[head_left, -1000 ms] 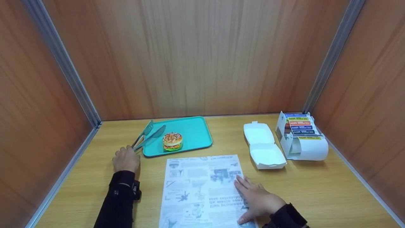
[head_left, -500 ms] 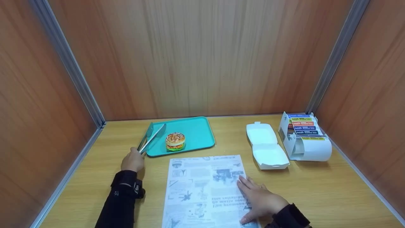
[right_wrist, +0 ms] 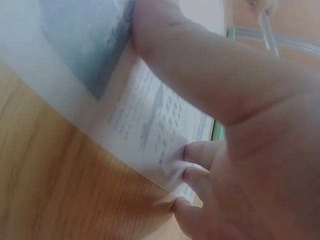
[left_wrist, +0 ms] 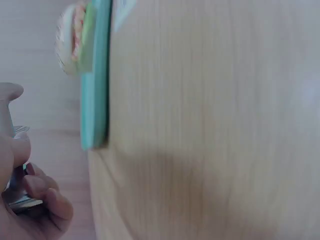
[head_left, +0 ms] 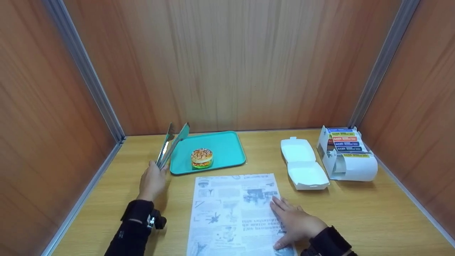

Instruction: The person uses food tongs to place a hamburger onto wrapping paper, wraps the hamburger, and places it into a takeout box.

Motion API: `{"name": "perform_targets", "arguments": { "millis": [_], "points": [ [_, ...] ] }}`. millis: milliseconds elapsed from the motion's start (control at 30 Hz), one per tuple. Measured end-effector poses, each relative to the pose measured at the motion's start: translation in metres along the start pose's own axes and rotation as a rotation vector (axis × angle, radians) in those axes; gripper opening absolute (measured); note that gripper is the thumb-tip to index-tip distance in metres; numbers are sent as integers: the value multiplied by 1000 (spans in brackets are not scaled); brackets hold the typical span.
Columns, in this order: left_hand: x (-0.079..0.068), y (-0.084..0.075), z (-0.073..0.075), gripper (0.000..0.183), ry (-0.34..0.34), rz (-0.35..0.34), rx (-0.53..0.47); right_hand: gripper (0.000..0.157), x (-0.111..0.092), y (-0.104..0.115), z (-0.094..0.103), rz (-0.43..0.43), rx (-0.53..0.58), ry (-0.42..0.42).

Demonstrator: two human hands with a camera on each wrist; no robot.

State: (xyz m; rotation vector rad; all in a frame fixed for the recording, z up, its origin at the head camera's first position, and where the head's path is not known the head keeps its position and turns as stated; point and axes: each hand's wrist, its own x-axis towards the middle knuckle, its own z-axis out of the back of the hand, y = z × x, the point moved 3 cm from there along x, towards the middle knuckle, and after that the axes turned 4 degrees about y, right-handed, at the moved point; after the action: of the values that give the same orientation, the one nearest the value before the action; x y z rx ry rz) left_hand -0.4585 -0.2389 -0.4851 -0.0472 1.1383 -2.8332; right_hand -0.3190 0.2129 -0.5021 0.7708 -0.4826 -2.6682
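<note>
My left hand point(head_left: 153, 182) grips a pair of metal tongs point(head_left: 182, 134); their two arms stand spread and tilt up over the tray's left end, with nothing between the tips. In the left wrist view, curled fingers point(left_wrist: 56, 205) wrap around the metal. A toy-like burger point(head_left: 202, 158) with a speckled bun sits on the left part of a teal tray point(head_left: 227, 153), to the right of the tongs. Spread fingers of my right hand point(head_left: 298, 222) rest on the right edge of a newspaper-print sheet point(head_left: 227, 209), which lies flat in front of the tray.
An open white takeaway box point(head_left: 307, 172) stands on the table right of the tray. Beside it is a white holder point(head_left: 357, 167) with colourful labelled packs. Wood-grain panels point(head_left: 234, 64) enclose the table at the back and both sides.
My left hand has lifted the tongs off the tray's left edge and tilted them upward, their arms now spread. The right hand stays on the sheet. The head view has shifted slightly left.
</note>
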Motion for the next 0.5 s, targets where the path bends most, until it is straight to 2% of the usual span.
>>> {"name": "perform_targets", "arguments": {
  "millis": [133, 333, 433, 500],
  "points": [
    [-19, -23, -7, 36, -70, -73, -35, 127, -1, 0, 2, -2, -16, -2],
    [-47, -69, -23, 44, -189, -185, -136, 126, 0, 1, 1, 12, -13, -1],
    [-58, -89, -32, 43, -232, -273, -149, 126, 1, 4, 2, 11, -17, -5],
    [-64, -98, -39, 38, -264, -320, -123, 123, 3, 8, 6, 3, -17, 0]
  ]
}}
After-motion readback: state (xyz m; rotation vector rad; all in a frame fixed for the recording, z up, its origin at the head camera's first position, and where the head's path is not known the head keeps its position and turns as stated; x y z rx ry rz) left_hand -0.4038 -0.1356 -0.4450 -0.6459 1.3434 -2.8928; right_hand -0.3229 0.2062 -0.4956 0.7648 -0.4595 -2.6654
